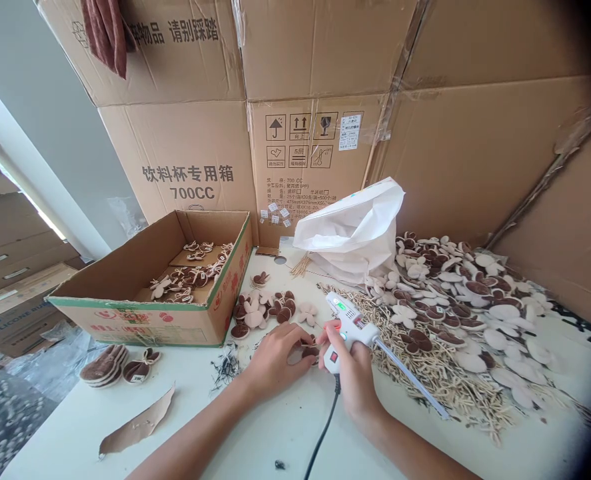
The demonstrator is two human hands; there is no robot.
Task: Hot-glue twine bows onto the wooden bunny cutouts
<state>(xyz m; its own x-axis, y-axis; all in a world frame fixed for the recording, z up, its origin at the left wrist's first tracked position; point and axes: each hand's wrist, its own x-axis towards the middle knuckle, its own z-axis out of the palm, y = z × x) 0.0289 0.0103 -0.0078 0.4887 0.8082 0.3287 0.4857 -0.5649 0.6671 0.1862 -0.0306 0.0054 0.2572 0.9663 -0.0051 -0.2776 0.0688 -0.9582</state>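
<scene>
Over white tabletop [195,367], my left hand [276,360] pinches a brown piece [310,349] left of the glue gun [346,321] my right hand [358,377] grips.

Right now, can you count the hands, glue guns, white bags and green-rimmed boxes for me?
Hands: 2, the left hand and right hand
Glue gun: 1
White bag: 1
Green-rimmed box: 1
Total: 5

The flower pieces overlap too much to count.

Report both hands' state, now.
Left hand: closed on a partly hidden plush cutout.
Right hand: closed around the white glue gun.
</scene>
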